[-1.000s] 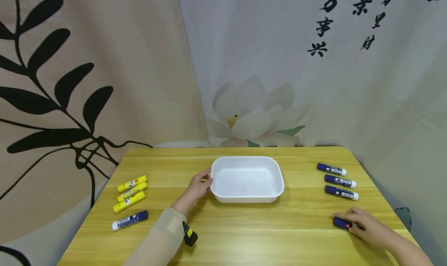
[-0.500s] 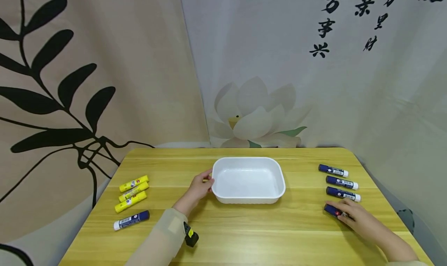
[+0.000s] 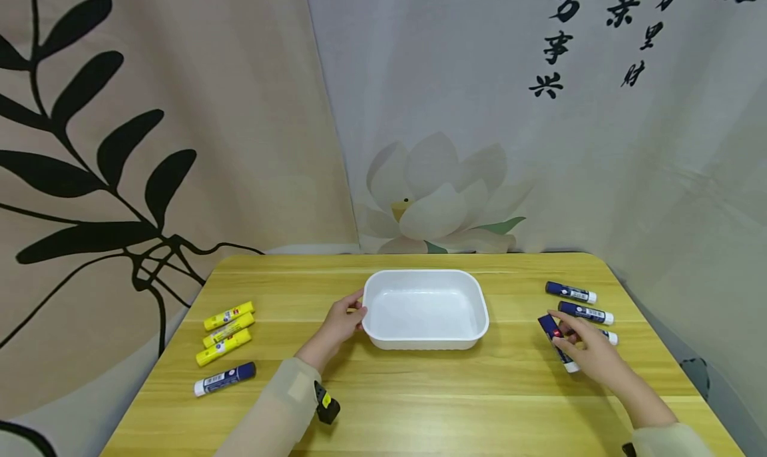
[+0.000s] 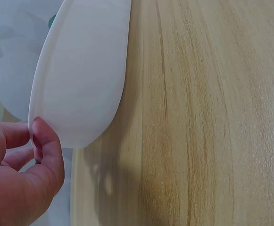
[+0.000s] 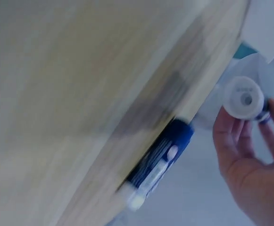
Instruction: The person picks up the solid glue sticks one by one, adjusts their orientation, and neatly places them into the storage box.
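Note:
My left hand pinches the left rim of a white plastic tray, which stands on the table; in the left wrist view thumb and fingers close on its edge. At the right, my right hand holds a blue glue stick by its sides, tilted, above the table. Its round white end faces the camera in the right wrist view. Beyond that hand lie two blue glue sticks; a third is mostly hidden behind the hand.
On the table's left side lie three yellow glue sticks in a close row. A blue glue stick with a white end lies nearer the front. The wooden table ends at a printed curtain behind.
My right hand has lifted the blue glue stick and carried it leftward and away from me, turning it more upright. My left hand and the tray have stayed in place.

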`<action>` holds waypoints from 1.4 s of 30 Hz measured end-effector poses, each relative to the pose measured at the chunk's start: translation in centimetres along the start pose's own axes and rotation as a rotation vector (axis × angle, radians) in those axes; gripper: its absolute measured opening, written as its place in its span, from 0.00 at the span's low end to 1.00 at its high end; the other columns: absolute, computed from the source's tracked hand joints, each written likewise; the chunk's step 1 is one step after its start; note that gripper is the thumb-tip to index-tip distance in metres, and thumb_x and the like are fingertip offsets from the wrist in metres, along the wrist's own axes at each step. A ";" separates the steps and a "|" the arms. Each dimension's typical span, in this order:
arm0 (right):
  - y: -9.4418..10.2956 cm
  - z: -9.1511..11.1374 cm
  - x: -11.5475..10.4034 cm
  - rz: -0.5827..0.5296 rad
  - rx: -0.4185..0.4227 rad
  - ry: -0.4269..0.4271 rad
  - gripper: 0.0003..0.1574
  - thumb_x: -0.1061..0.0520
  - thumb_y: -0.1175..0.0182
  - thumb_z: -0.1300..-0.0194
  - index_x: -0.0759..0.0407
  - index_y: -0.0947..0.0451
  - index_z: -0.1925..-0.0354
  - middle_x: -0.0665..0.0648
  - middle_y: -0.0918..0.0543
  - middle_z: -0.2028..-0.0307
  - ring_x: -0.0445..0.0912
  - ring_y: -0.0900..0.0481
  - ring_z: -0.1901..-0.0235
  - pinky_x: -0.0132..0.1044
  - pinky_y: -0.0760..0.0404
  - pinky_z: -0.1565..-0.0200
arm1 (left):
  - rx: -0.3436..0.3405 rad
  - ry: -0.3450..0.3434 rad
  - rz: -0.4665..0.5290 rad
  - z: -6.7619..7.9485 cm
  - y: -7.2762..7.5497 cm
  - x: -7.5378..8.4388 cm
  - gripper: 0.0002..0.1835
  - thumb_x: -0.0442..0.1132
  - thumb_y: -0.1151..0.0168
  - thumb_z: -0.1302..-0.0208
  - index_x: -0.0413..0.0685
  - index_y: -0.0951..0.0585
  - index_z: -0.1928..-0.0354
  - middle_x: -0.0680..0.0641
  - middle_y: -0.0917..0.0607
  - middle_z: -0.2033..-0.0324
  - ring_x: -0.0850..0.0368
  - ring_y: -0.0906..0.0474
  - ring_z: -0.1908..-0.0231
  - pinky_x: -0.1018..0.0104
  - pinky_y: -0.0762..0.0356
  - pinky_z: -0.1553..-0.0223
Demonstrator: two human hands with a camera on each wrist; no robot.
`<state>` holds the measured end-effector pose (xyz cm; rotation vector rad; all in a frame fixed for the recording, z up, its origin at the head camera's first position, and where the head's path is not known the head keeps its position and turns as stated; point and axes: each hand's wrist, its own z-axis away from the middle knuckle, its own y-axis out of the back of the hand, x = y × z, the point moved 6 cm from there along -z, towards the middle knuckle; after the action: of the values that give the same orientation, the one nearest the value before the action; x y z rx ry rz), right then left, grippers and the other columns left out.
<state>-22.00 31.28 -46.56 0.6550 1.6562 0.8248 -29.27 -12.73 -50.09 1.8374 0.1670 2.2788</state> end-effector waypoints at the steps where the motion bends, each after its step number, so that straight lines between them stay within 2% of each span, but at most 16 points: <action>1: -0.2 -0.2 -0.1 -0.032 -0.008 -0.034 0.31 0.59 0.42 0.34 0.63 0.35 0.35 0.59 0.24 0.59 0.37 0.30 0.67 0.30 0.28 0.70 | 0.002 0.001 0.002 0.0 0.0 0.0 0.25 0.30 0.49 0.31 0.45 0.33 0.33 0.44 0.30 0.59 0.58 0.31 0.71 0.67 0.24 0.68; 6: -1.3 -0.8 -0.5 -0.253 -0.061 -0.197 0.35 0.55 0.46 0.31 0.63 0.44 0.31 0.67 0.26 0.52 0.40 0.29 0.73 0.35 0.25 0.76 | 0.002 0.001 0.002 -0.2 0.0 -0.2 0.25 0.30 0.49 0.31 0.46 0.33 0.33 0.44 0.30 0.60 0.59 0.31 0.71 0.67 0.24 0.68; 9: -1.9 -1.1 -0.8 -0.357 -0.072 -0.255 0.36 0.56 0.47 0.30 0.64 0.47 0.30 0.69 0.29 0.51 0.41 0.29 0.75 0.37 0.23 0.76 | -0.004 -0.001 -0.001 -0.2 -0.1 -0.3 0.25 0.30 0.49 0.31 0.46 0.33 0.33 0.44 0.30 0.60 0.59 0.32 0.71 0.67 0.24 0.68; 15: -3.0 -2.0 -1.9 -0.451 -0.084 -0.328 0.37 0.54 0.48 0.29 0.60 0.49 0.28 0.67 0.32 0.48 0.41 0.26 0.67 0.37 0.21 0.70 | 0.000 -0.008 0.000 -0.2 0.1 -0.3 0.25 0.30 0.49 0.31 0.46 0.33 0.33 0.44 0.31 0.61 0.59 0.32 0.72 0.66 0.24 0.68; 23: -3.5 -3.3 -3.9 -0.500 -0.061 -0.372 0.38 0.51 0.47 0.30 0.57 0.47 0.28 0.66 0.32 0.46 0.41 0.27 0.70 0.38 0.21 0.69 | -0.002 -0.009 -0.008 -0.2 0.0 -0.2 0.25 0.31 0.48 0.32 0.47 0.33 0.33 0.45 0.31 0.61 0.58 0.32 0.71 0.64 0.24 0.67; 30: -3.9 -4.7 -5.8 -0.533 -0.050 -0.372 0.37 0.51 0.46 0.30 0.55 0.46 0.29 0.65 0.32 0.46 0.43 0.25 0.65 0.38 0.20 0.66 | 0.000 -0.005 -0.019 -0.2 0.0 -0.2 0.25 0.31 0.49 0.31 0.47 0.33 0.33 0.45 0.31 0.60 0.58 0.32 0.71 0.67 0.25 0.69; 37: -4.5 -6.0 -7.8 -0.573 -0.048 -0.347 0.36 0.54 0.45 0.31 0.57 0.44 0.30 0.66 0.32 0.47 0.45 0.23 0.62 0.39 0.18 0.65 | -0.015 -0.047 0.003 0.1 0.1 0.2 0.25 0.30 0.49 0.31 0.42 0.33 0.33 0.45 0.31 0.62 0.59 0.32 0.73 0.70 0.26 0.71; 42: -5.2 -6.9 -8.9 -0.593 -0.040 -0.344 0.34 0.56 0.45 0.31 0.58 0.42 0.31 0.65 0.32 0.49 0.45 0.23 0.63 0.38 0.18 0.66 | -0.009 -0.019 0.009 -0.1 0.0 -0.3 0.25 0.30 0.49 0.31 0.44 0.33 0.33 0.44 0.31 0.61 0.59 0.32 0.72 0.69 0.25 0.69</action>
<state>-26.65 19.93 -44.56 0.2303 1.3998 0.2939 -29.34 -12.81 -50.36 1.8579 0.1455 2.2637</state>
